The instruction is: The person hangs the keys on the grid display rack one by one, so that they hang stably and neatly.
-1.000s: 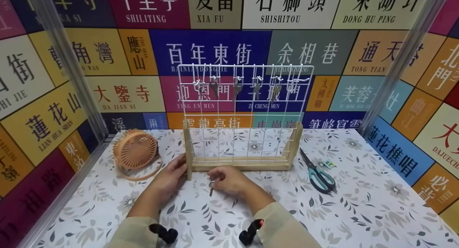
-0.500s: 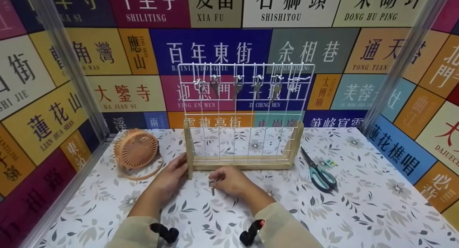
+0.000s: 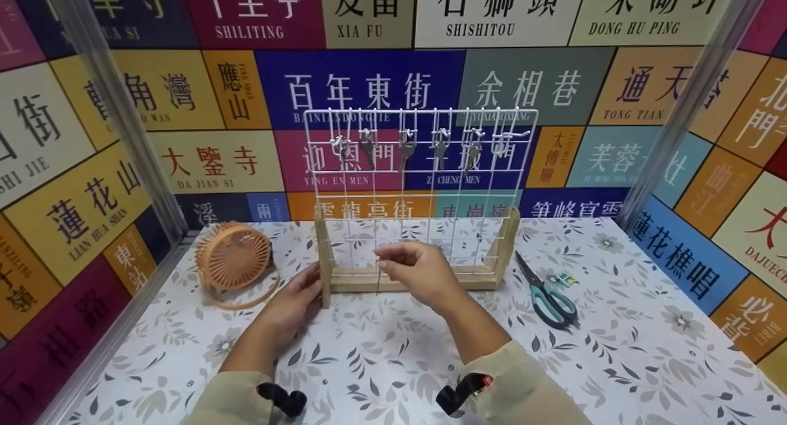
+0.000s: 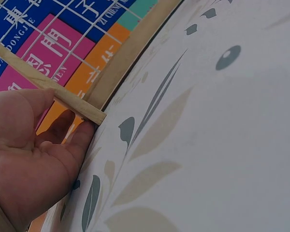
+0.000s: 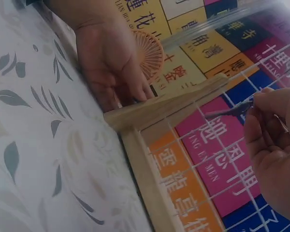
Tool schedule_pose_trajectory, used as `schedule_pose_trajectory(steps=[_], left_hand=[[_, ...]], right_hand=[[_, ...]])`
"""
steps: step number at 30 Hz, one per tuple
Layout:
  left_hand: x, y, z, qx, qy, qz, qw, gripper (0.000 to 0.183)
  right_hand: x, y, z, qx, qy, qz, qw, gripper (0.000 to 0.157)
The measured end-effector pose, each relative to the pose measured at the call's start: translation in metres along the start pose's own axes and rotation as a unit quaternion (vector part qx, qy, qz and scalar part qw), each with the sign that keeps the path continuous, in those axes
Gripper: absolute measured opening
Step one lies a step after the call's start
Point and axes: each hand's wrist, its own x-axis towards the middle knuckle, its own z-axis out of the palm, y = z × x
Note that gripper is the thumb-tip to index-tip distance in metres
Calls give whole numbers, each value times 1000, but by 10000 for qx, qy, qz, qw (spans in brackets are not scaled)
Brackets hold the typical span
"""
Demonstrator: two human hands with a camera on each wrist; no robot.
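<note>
A wire grid rack point(image 3: 412, 283) on a wooden base stands upright at the table's middle. Several keys point(image 3: 407, 156) hang from white hooks along its upper part. At its left end, my left hand point(image 3: 295, 299) holds the wooden side post point(image 4: 67, 99), thumb and fingertips against the wood; some fingers are partly hidden. My right hand point(image 3: 424, 274) is raised in front of the lower grid. Between thumb and fingers it pinches a key point(image 5: 229, 111), which hangs downward in the head view. The rightmost hook point(image 3: 504, 143) carries no visible key.
An orange fan point(image 3: 237, 259) stands on the left, close to my left forearm. Scissors point(image 3: 547, 302) with teal-and-black handles lie right of the rack, beside a small green-and-white item point(image 3: 564, 280). Printed panels point(image 3: 356, 87) surround the back and sides.
My right hand has lifted the key from low over the tabletop, up and slightly right, to the front of the lower grid. My left hand keeps its place at the post.
</note>
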Motion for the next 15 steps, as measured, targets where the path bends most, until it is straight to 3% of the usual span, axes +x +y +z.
schedule_pose_trajectory(steps=[7, 15], left_hand=[[0, 1, 1, -17, 14, -162, 9999, 56], [-2, 2, 1, 44, 20, -130, 9999, 59]], right_hand=[[-21, -47, -48, 365, 71, -17, 9993, 20], [-39, -97, -113, 459, 855, -315, 9948, 20]])
